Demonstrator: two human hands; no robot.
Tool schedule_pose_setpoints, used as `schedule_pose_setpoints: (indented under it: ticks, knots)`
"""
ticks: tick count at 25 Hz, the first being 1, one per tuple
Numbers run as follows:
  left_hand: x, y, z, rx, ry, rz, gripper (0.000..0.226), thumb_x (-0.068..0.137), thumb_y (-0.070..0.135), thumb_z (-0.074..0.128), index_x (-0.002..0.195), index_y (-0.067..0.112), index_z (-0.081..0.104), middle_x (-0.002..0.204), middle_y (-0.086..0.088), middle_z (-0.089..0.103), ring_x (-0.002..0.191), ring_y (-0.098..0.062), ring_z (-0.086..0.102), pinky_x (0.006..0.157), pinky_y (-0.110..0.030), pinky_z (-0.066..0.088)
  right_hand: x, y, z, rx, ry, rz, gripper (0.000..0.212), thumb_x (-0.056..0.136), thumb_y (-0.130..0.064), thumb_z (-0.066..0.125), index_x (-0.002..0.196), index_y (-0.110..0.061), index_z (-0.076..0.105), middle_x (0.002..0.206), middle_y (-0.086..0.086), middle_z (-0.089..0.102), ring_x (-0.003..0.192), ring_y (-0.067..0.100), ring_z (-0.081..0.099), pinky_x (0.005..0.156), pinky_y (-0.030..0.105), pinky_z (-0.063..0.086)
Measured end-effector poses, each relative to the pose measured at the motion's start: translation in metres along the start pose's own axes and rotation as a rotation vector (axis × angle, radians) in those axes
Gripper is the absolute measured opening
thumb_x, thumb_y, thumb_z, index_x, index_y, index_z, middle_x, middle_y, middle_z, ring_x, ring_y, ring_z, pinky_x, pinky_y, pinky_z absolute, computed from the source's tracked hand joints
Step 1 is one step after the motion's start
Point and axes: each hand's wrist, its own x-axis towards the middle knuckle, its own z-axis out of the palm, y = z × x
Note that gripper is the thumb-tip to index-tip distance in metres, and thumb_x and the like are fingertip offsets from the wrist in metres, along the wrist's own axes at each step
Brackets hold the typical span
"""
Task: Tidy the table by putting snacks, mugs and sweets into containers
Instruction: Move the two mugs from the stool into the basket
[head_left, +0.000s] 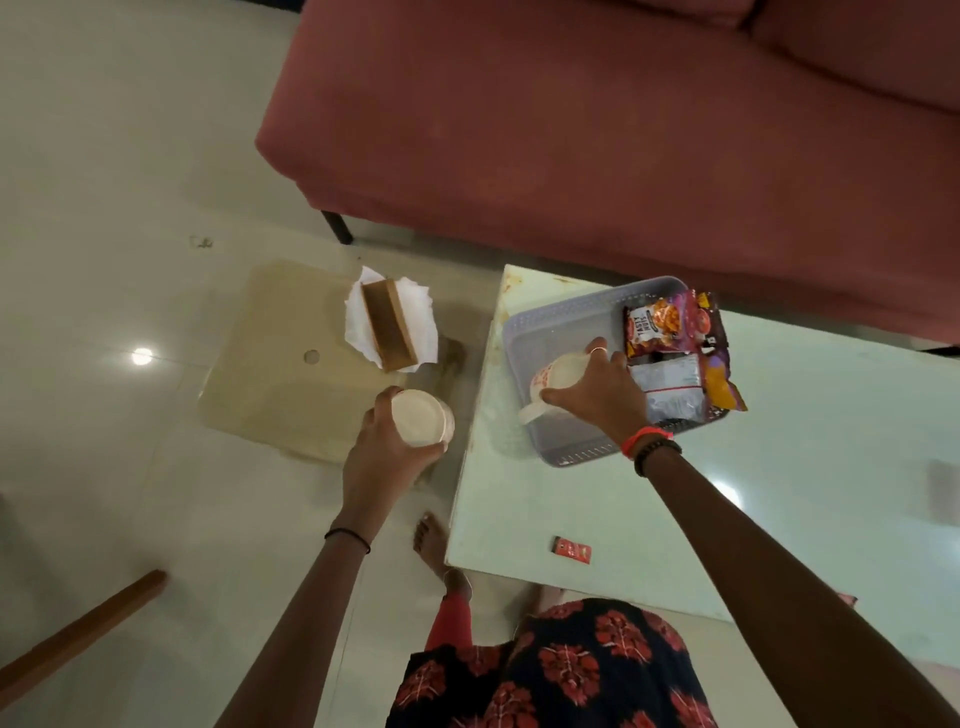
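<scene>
A grey plastic basket (550, 322) sits at the far left corner of the pale glass table (779, 467). Several snack packets (670, 332) lie in its right half. My right hand (602, 389) grips a white mug (553, 384) lying on its side over the basket's left half. My left hand (384, 447) holds a second white mug (421, 415) in the air, left of the table and over the floor. A small red sweet wrapper (572, 549) lies on the table near its front edge.
A red sofa (571, 130) stands behind the table. On the floor to the left, a beige mat (270, 374) carries a brown box on white paper (389, 325). A wooden bar (78, 634) shows at the lower left. My foot (434, 538) stands by the table's corner.
</scene>
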Motion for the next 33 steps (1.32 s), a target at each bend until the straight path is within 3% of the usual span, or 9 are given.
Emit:
schedule_pose_setpoints:
  ticks: [7,11,13,24,29,33]
  knots:
    - [0.021,0.067,0.043,0.039,-0.099,0.207,0.083,0.064,0.041,0.081,0.132,0.023,0.036,0.132,-0.003,0.052,0.120,-0.024,0.050,0.094,-0.040,0.048,0.027,0.088,0.003,0.092,0.006,0.226,0.099,0.065,-0.050,0.078,0.140,-0.007,0.030,0.134,0.020,0.043,0.120,0.040,0.051,0.094,0.046,0.047]
    - [0.042,0.099,0.061,0.079,-0.139,0.305,0.085,0.063,0.042,0.081,0.132,0.022,0.036,0.130,-0.002,0.053,0.116,-0.021,0.051,0.081,-0.027,0.043,0.039,0.102,0.021,0.150,-0.007,0.245,0.101,0.064,-0.050,0.079,0.141,-0.009,0.029,0.133,0.021,0.046,0.118,0.040,0.052,0.094,0.047,0.048]
    - [0.054,0.113,0.070,0.108,-0.168,0.348,0.086,0.062,0.041,0.081,0.132,0.022,0.035,0.129,-0.003,0.053,0.114,-0.022,0.051,0.079,-0.028,0.041,0.044,0.105,0.028,0.154,-0.010,0.257,0.100,0.064,-0.051,0.078,0.140,-0.009,0.030,0.131,0.020,0.046,0.117,0.040,0.053,0.094,0.046,0.048]
    - [0.132,0.169,0.143,0.368,-0.331,0.479,0.088,0.062,0.040,0.078,0.134,0.022,0.032,0.128,-0.011,0.053,0.114,-0.031,0.052,0.081,-0.035,0.041,0.067,0.125,0.036,0.221,0.052,0.323,0.100,0.067,-0.047,0.077,0.142,-0.008,0.025,0.134,0.022,0.042,0.119,0.040,0.051,0.093,0.045,0.048]
    - [0.150,0.183,0.185,0.328,-0.370,0.523,0.087,0.064,0.032,0.079,0.136,0.016,0.033,0.130,-0.013,0.053,0.117,-0.032,0.051,0.083,-0.036,0.044,0.073,0.132,0.033,0.266,0.025,0.330,0.098,0.068,-0.048,0.078,0.141,-0.006,0.026,0.134,0.025,0.042,0.120,0.041,0.050,0.096,0.044,0.046]
    - [0.160,0.192,0.213,0.306,-0.379,0.545,0.088,0.064,0.027,0.081,0.136,0.014,0.033,0.133,-0.013,0.050,0.119,-0.031,0.049,0.087,-0.036,0.045,0.070,0.143,0.032,0.263,-0.042,0.236,0.097,0.067,-0.035,0.082,0.141,-0.005,0.027,0.135,0.024,0.040,0.123,0.041,0.047,0.099,0.046,0.045]
